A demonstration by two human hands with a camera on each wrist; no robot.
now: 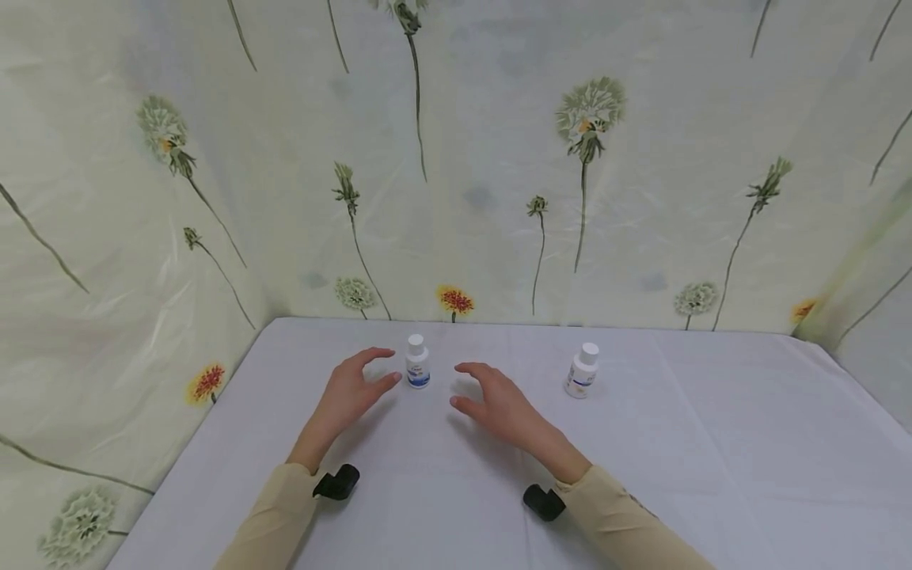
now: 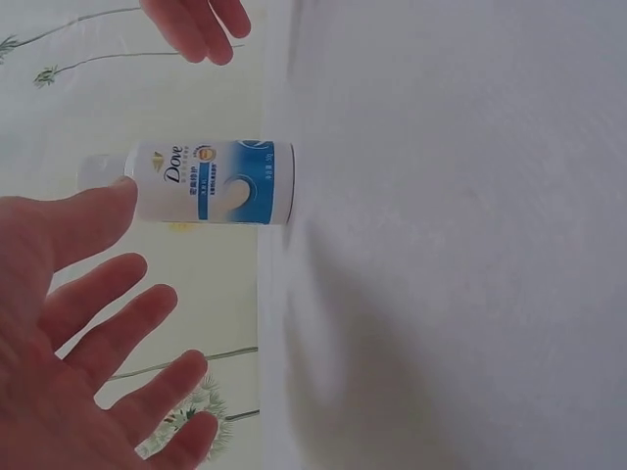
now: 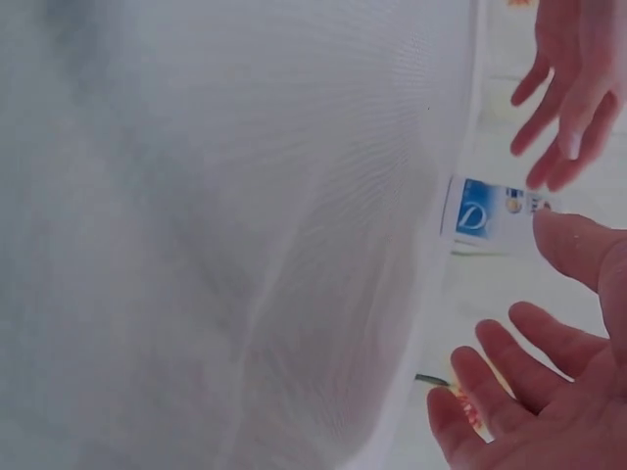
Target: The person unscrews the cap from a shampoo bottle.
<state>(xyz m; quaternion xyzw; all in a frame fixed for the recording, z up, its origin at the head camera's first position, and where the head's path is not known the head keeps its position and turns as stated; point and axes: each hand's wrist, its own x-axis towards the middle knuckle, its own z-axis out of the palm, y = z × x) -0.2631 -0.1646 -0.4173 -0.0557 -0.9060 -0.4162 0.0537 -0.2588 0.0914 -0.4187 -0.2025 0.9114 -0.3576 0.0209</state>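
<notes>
A small white Dove bottle (image 1: 418, 364) with a blue-bottomed label stands upright on the table between the two hands. My left hand (image 1: 351, 391) is just left of it, thumb and fingers spread apart and holding nothing. On the bottle's other side, a little farther off, my right hand (image 1: 499, 404) also has its fingers apart around nothing. In the left wrist view the Dove bottle (image 2: 216, 184) shows its label, with the left thumb overlapping the cap in sight. The right wrist view shows the bottle (image 3: 485, 211) partly behind the right thumb.
Farther right, a second white bottle (image 1: 583, 370) with a similar label stands upright. A white cloth covers the table (image 1: 712, 443). Behind and to the left hangs a flower-printed curtain (image 1: 484, 158). Black wrist cameras (image 1: 337, 482) sit at both sleeves.
</notes>
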